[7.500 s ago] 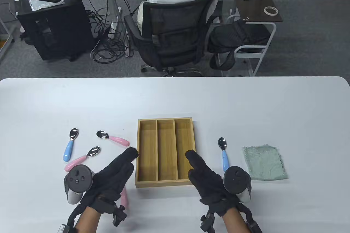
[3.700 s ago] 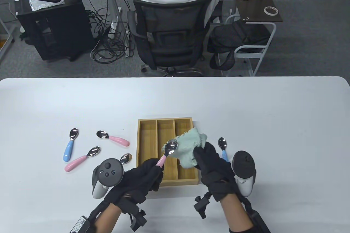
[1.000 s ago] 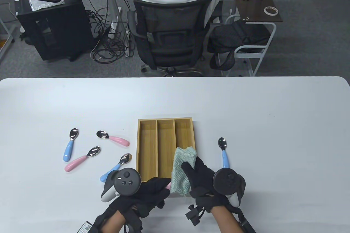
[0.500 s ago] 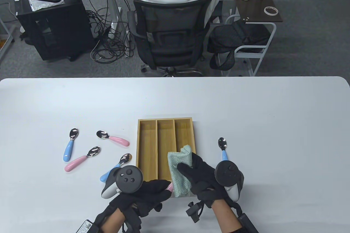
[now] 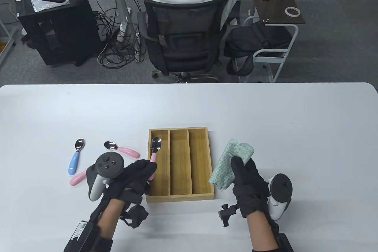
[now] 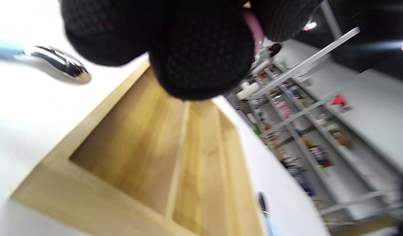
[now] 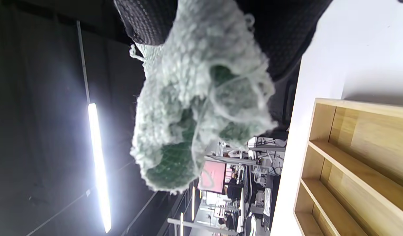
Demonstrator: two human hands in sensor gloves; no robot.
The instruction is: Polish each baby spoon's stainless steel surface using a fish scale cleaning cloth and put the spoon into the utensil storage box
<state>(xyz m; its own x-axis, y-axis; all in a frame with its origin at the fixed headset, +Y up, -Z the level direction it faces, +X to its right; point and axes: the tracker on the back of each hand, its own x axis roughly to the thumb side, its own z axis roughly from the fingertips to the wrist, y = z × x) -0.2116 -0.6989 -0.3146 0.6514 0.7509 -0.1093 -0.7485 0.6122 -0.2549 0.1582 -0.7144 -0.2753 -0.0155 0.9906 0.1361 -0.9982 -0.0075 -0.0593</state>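
Observation:
My left hand (image 5: 148,169) grips a pink-handled baby spoon (image 5: 155,144) by its handle. The steel bowl points away from me over the left compartment of the wooden storage box (image 5: 180,197); I cannot tell whether it touches the bottom. In the left wrist view a sliver of the pink handle (image 6: 255,29) shows between my fingers (image 6: 201,55) above the box (image 6: 90,183). My right hand (image 5: 240,165) holds the bunched green cloth (image 5: 231,159) just right of the box, thumb on top. The cloth (image 7: 201,98) fills the right wrist view beside the box (image 7: 322,118).
Left of the box lie a blue-handled spoon (image 5: 75,157), a pink-handled spoon (image 5: 122,149) and another pink one (image 5: 77,178) half hidden by my left tracker. A blue-handled spoon (image 6: 59,61) lies under my left hand. A person sits in a chair (image 5: 184,36) beyond the table.
The left hand has drawn the pink spoon out of the cloth and carried it left and forward over the left compartment. The right hand has moved the cloth right, off the box.

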